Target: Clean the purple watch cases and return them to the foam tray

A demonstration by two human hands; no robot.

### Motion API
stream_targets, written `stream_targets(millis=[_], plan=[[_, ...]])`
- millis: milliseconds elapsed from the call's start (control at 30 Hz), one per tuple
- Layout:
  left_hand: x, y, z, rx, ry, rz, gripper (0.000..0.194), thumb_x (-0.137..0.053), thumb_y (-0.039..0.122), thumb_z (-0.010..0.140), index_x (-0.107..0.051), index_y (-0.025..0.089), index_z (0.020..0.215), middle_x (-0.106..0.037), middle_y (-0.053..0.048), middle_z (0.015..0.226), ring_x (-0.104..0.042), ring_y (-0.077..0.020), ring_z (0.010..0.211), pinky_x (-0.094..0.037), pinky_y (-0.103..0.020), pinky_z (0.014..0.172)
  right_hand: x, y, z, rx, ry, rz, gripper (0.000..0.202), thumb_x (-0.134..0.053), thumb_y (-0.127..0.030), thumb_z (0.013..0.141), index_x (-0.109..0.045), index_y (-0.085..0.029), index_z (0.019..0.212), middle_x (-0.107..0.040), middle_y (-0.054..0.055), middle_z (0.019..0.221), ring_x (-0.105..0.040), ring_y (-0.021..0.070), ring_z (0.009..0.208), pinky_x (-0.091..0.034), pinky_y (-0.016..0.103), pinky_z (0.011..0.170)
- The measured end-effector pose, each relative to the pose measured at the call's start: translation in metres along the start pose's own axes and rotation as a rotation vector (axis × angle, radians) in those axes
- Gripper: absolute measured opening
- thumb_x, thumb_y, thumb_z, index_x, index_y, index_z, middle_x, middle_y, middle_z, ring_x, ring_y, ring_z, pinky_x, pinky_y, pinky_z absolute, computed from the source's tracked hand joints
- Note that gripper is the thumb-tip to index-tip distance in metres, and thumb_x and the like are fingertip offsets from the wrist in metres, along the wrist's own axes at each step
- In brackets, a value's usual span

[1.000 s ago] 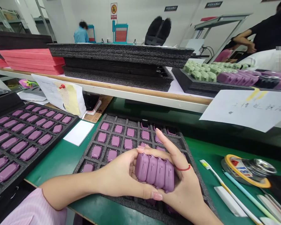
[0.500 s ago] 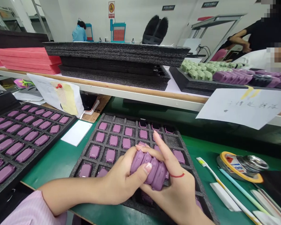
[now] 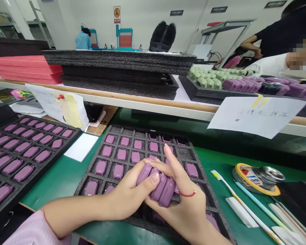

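Observation:
Together my hands hold a row of purple watch-like cases (image 3: 166, 194), pressed face to face above the middle foam tray. My left hand (image 3: 135, 190) grips them from the left, its thumb laid over their upper edges. On the other side my right hand (image 3: 186, 202) cups the row from below and the right, with the index finger pointing up and a red string at the base of the hand. Below lies the black foam tray (image 3: 105, 200), divided into pockets. Many pockets hold similar purple cases (image 3: 101, 167); my hands hide its middle.
A second tray of purple cases (image 3: 22, 173) lies at left, beside a white card (image 3: 81, 147). To the right are a toothbrush (image 3: 232, 191), a tape roll (image 3: 247, 182) and a metal-topped jar (image 3: 271, 175). Foam sheets (image 3: 112, 61) are stacked on the shelf; people are beyond.
The view has shifted slightly, so the scene sits a little farther left. Both hands still hold the cases, and the left thumb has slid slightly across them.

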State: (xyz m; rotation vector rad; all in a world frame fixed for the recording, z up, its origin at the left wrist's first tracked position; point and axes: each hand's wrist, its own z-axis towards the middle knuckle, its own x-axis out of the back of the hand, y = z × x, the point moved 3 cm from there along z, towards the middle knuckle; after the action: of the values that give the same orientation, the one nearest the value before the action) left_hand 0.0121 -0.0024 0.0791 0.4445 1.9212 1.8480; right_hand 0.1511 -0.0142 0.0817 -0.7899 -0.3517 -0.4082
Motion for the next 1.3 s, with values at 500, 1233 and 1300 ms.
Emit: stream_targets(millis=[500,1233,1300], plan=[[0.002,0.002,0.002,0.204,-0.027,-0.503,0.059,-0.066,0.061,0.087,-0.063,0.019,0.129,-0.071,-0.006,0.104,-0.066,-0.0186,0.092,-0.049,-0.031,0.083,0.006,0.001,0.006,0.018,-0.123,0.094,0.100,-0.079,-0.025,0.080,-0.020,-0.026,0.160,-0.075,0.006,0.118,-0.071,0.0279,0.114,-0.059,0.044,0.104],[0.003,0.009,0.011,0.044,-0.201,-0.262,0.054,-0.080,0.058,0.074,-0.070,0.016,0.107,-0.069,-0.006,0.096,-0.067,-0.0216,0.090,-0.052,-0.034,0.083,0.009,0.003,0.008,0.067,-0.215,0.124,0.095,-0.074,-0.025,0.086,-0.016,-0.031,0.161,-0.074,0.006,0.123,-0.069,0.0287,0.118,-0.055,0.047,0.107],[0.004,0.012,0.012,-0.026,-0.229,-0.142,0.047,-0.090,0.040,0.067,-0.072,0.017,0.105,-0.071,-0.005,0.106,-0.067,-0.0247,0.105,-0.052,-0.036,0.094,0.006,0.002,0.006,0.124,-0.253,0.111,0.091,-0.068,-0.029,0.091,-0.011,-0.030,0.162,-0.074,0.007,0.122,-0.067,0.0294,0.121,-0.055,0.050,0.107]])
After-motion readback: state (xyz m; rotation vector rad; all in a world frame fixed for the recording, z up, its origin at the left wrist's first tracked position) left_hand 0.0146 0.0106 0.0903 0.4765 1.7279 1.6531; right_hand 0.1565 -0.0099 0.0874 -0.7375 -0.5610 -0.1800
